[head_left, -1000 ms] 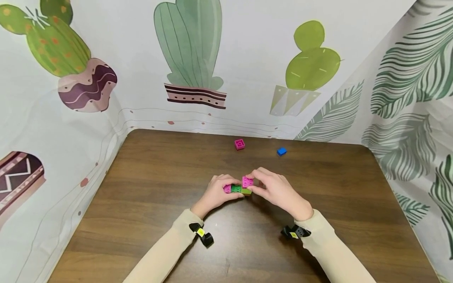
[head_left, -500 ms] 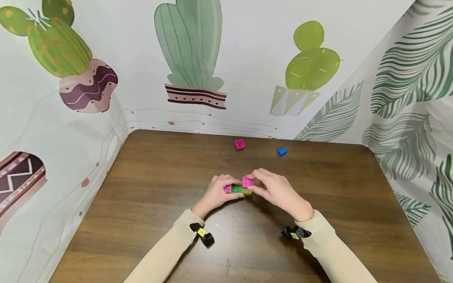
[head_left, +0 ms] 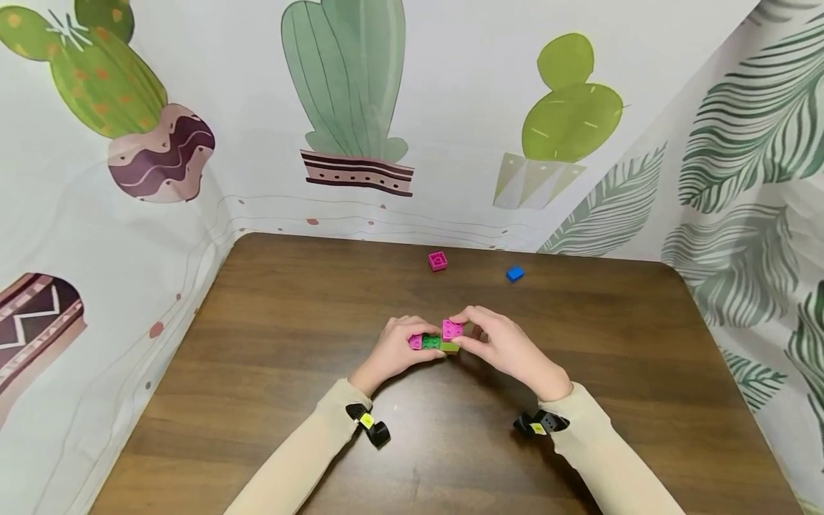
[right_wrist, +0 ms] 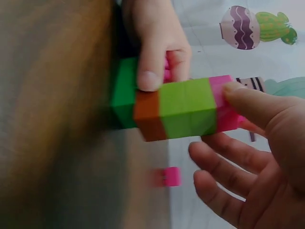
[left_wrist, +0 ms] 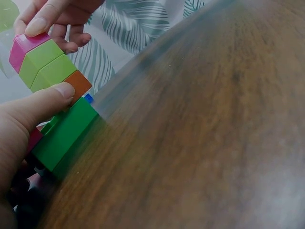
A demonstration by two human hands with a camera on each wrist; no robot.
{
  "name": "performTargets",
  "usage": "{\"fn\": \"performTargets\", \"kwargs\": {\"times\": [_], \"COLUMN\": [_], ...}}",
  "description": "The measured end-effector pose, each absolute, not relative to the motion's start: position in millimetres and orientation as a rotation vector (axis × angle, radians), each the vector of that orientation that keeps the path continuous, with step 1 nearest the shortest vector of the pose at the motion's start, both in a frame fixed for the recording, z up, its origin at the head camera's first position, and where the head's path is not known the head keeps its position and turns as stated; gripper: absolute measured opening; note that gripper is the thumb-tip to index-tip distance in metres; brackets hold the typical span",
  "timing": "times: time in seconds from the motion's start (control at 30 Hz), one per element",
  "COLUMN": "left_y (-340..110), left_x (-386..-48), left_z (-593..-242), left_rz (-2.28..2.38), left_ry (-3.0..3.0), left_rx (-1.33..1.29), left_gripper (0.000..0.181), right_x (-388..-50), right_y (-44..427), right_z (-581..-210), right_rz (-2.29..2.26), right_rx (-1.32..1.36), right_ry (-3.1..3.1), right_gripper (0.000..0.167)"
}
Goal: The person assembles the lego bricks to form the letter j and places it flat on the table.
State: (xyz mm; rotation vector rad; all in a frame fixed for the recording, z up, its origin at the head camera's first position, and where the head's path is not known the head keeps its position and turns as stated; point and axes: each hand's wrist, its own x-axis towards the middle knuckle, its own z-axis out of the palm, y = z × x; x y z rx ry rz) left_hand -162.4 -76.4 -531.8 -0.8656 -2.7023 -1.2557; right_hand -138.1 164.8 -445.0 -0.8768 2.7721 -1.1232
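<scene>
A tower of toy building bricks stands on the table, its green base brick (left_wrist: 71, 136) lowest. Above one end of the base come an orange brick (right_wrist: 148, 117), two lime bricks (right_wrist: 188, 109) and a pink brick (head_left: 453, 330) on top. My left hand (head_left: 395, 352) grips the tower low down, its thumb lying against the orange brick. With thumb and fingertips, my right hand (head_left: 508, 352) pinches the top pink brick, which looks flush with the lime one below. Another pink brick (head_left: 415, 342) sits at the base's left end, partly hidden by my left hand.
Toward the back of the brown wooden table (head_left: 290, 300) lie a loose magenta brick (head_left: 438, 261) and, to its right, a blue brick (head_left: 515, 274). A cloth printed with cacti and leaves (head_left: 450, 129) hangs behind the table's far edge.
</scene>
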Motion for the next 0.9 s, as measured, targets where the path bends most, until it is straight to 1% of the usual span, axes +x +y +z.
{"fn": "performTargets", "kwargs": {"times": [0.23,0.5,0.9], "left_y": [-76.4,-77.1,-76.6], "left_x": [-163.6,-163.5,-162.4], "left_z": [-530.1,-530.2,-531.5], "left_rz": [-1.263,-1.248,-1.229], "left_ry": [-2.711,-2.696,-2.700], "left_rx": [-0.863,-0.880,-0.882], "left_gripper": [0.038,0.038,0.041], "right_x": [-135.8,-138.6,-136.1], "right_y": [168.1,164.4,164.4], "right_z": [-454.7,-454.0,-451.8], "right_rz": [-1.285,-1.277,-1.255], "right_rx": [-0.785,-0.840,-0.869], "right_ry": [2.661,2.684,2.706], "right_gripper": [0.031,0.028,0.030]}}
